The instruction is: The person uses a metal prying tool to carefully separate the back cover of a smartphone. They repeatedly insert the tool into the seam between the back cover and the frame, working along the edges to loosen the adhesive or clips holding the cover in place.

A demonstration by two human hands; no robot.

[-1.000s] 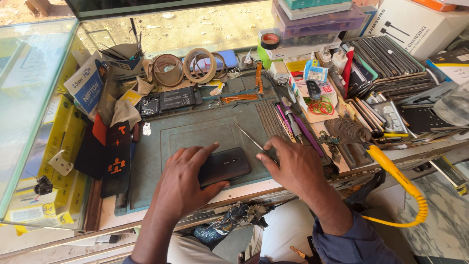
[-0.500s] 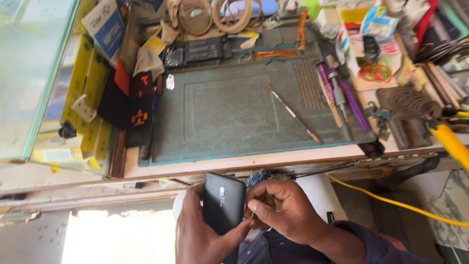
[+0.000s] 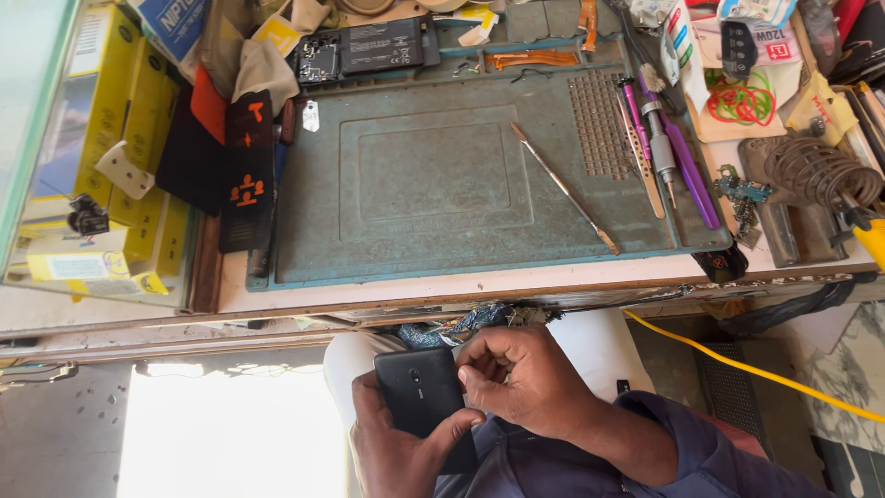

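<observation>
Left hand: fingers wrapped under and around a black phone, back side up, held in the lap below the tabletop edge.
Right hand: fingers curled narrow, tips pressing at the phone's right edge.
Handling advice: steady the phone from beneath; work the edge with light, even pressure.
Beyond the fingers: green work mat on the tabletop, thin metal tool lying diagonally.
Packages: yellow boxes far left of the mat; blue-and-white carton at the top left corner.
Labels: white tag on the mat's upper left.

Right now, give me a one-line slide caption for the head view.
Both hands, left hand and right hand, hold a black phone below a cluttered bench with a green mat.
</observation>
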